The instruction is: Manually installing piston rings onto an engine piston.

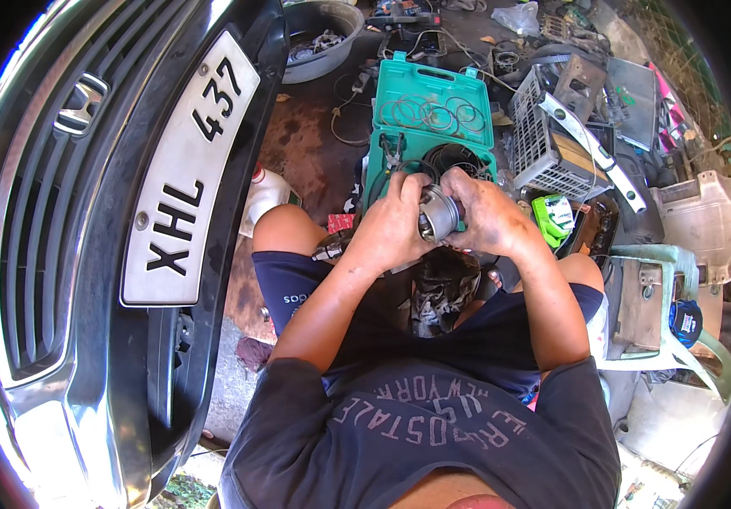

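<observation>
Between my two hands, above my lap, is a silvery engine piston (441,215) with grooves round its side. My left hand (392,217) wraps its left side, fingers curled over the top. My right hand (486,212), smudged with grease, closes on its right side. Just beyond my hands lies an open green plastic case (433,83). Several thin metal rings (433,114) rest in its lid, and dark coiled rings (457,159) lie in its base. Pliers (392,148) lie at the case's left edge. My fingers hide part of the piston.
A car's front bumper with a licence plate (191,170) fills the left. A grey basin (324,51) of parts stands at the far left. To the right are a grey crate (543,140), a bright green container (553,219) and a pale green chair (658,339). A white jug (268,193) stands beside my left knee.
</observation>
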Available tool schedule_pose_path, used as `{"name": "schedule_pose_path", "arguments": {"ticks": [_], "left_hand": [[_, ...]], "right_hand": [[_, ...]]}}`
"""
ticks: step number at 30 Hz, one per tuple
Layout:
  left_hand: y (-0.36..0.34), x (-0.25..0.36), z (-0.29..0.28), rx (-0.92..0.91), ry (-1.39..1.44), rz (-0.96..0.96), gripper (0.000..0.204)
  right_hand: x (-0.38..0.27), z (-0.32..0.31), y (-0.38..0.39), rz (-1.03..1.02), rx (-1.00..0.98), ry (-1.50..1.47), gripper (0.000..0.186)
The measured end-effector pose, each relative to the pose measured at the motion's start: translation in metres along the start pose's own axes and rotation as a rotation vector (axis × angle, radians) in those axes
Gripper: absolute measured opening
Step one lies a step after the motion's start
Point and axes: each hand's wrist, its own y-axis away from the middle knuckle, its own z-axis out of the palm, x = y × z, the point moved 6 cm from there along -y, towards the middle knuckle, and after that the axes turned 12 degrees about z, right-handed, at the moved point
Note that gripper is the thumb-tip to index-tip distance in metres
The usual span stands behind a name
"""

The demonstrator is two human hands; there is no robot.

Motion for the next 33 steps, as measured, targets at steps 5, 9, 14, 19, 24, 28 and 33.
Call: {"name": "schedule_pose_path", "arguments": {"ticks": [5,9,14,19,24,28,33], "left_hand": [[0.002,0.001,-0.001,-0.006,0.006,-0.005,0.082],[0.001,0.001,-0.003,0.011,0.042,0.018,0.082],[0.002,0.002,-0.006,0.023,0.097,0.052,0.083],[0.002,-0.003,-0.007,0.087,0.315,0.106,0.09],[0.005,-0.022,0.0,0.129,0.717,0.015,0.092],[0.003,-0.023,0.007,0.107,0.955,0.0,0.094],[0.002,-0.006,0.007,-0.064,1.332,-0.067,0.075]], "right_hand": [[-0.004,0.0,-0.001,-0.003,-0.052,-0.008,0.058],[-0.01,-0.004,-0.002,0.017,-0.099,0.004,0.058],[-0.01,-0.005,-0.002,0.039,-0.139,-0.01,0.061],[0.012,-0.003,0.004,0.122,-0.158,-0.458,0.069],[0.022,-0.001,0.015,0.085,-0.055,-0.605,0.085],[0.004,0.002,0.013,-0.11,0.041,-0.536,0.092],[0.001,0.003,0.009,-0.102,0.034,-0.551,0.085]]}}
